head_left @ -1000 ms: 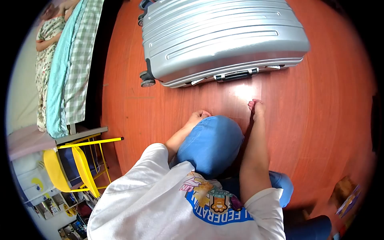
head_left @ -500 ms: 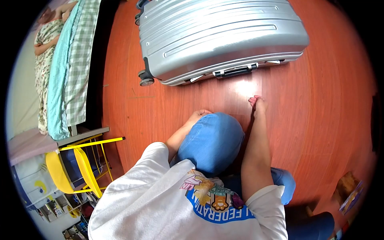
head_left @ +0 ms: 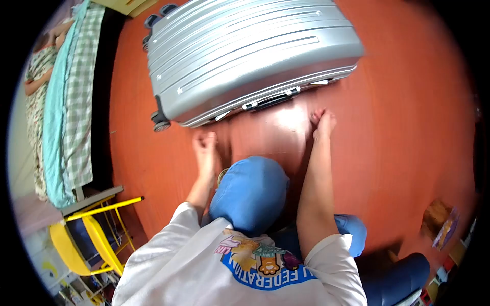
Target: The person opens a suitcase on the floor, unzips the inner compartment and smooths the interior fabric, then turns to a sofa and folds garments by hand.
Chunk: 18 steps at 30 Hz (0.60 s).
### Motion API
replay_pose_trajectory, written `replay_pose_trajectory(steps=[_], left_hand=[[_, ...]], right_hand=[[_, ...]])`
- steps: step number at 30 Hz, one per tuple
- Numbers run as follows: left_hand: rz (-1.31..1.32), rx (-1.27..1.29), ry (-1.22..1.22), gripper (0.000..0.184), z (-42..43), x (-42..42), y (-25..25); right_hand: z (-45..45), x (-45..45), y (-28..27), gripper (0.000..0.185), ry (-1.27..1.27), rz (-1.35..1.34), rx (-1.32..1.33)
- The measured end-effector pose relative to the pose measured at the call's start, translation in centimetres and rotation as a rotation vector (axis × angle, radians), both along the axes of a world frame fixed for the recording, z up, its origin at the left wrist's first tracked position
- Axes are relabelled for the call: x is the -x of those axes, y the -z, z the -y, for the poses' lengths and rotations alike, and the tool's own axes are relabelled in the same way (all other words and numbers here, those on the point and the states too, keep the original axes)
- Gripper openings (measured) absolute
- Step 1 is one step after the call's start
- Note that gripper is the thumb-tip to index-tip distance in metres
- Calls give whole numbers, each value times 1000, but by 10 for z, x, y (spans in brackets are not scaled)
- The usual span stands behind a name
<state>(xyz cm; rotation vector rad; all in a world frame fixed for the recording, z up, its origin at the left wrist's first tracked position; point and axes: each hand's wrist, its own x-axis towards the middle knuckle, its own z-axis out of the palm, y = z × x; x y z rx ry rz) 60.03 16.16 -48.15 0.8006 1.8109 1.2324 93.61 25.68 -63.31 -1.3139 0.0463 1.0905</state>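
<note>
A silver ribbed suitcase (head_left: 255,56) lies flat on the red wooden floor (head_left: 398,127), its black handle (head_left: 271,99) facing me and its wheels on the left. My left hand (head_left: 205,145) is raised beside my knee, just short of the suitcase's lower left corner, with fingers apart and nothing in them. On the other side, my right hand (head_left: 324,122) is near the suitcase's right lower edge, not touching it; its fingers are loosely spread and it holds nothing.
At the left, a person (head_left: 38,86) lies on a bed with a checked cover (head_left: 81,102). Below it is a yellow-framed chair (head_left: 99,245). A blue seat (head_left: 398,280) and a brown box-like object (head_left: 436,217) are at the lower right.
My left hand has moved out from beside the knee toward the suitcase and opened. My right hand stays near the handle side. The view has shifted, so the suitcase appears further left.
</note>
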Motion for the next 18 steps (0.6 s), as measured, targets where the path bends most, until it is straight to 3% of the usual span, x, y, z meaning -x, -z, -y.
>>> replay_pose_trajectory(steps=[1, 2, 3, 5, 6, 7, 10, 11, 13, 18], left_hand=[[-151, -100, -1, 57, -11, 11, -9], [-133, -109, 43, 69, -19, 22, -18], [-143, -7, -16, 80, -24, 35, -17], [109, -126, 31, 86, -41, 47, -29], [128, -139, -16, 86, -47, 48, -37], [150, -150, -61, 86, -53, 49, -42], [241, -238, -28, 83, -65, 65, -33], [297, -273, -18, 81, -69, 73, -26], [341, -304, -9, 75, -73, 77, -23], [488, -366, -116, 72, -80, 63, -43]], right_hand=[[-14, -17, -29, 22, 57, 64, 10], [-28, -31, -58, 23, 111, 123, 19], [-44, -52, -76, 25, 120, 227, 25], [-76, -79, -116, 38, 142, 442, -79], [-90, -86, -136, 50, 90, 488, -111], [-101, -97, -141, 50, 94, 503, -120], [-127, -125, -165, 78, -423, 392, -203], [-131, -120, -167, 85, -489, 395, -264], [-138, -122, -161, 87, -502, 464, -186], [-129, -97, -179, 82, -328, 338, -227]])
